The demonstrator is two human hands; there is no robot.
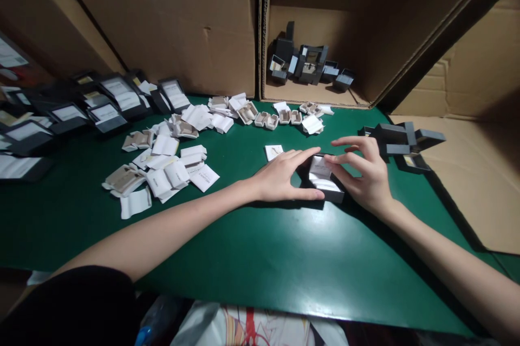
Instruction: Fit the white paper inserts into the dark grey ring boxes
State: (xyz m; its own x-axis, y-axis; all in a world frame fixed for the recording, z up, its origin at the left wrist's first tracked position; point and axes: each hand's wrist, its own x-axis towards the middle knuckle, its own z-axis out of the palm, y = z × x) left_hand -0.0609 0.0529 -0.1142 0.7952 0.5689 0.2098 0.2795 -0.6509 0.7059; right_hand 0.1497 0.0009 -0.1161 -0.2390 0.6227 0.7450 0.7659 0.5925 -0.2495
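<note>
The left hand is spread around the left side of an open black box, thumb along its front and forefinger up by the raised lid, apparently steadying it. The right hand brings thumb and forefinger close together at the white lining; whether they pinch it cannot be told, and the other fingers curl loosely. The box stands right of the table's middle, nearer the far edge than the near one. To do this well, the left thumb should probably keep the base from sliding, while the right fingertips work lightly at the lining's edges so that it neither creases nor smudges. Dark print crosses the lining, too small to read. A white card lies just beyond the left hand. Toward the left edge, one piece in the heap of inserts bears larger lettering, not surely legible. More boxes crowd the far left corner; others sit in a carton at the far edge.
</note>
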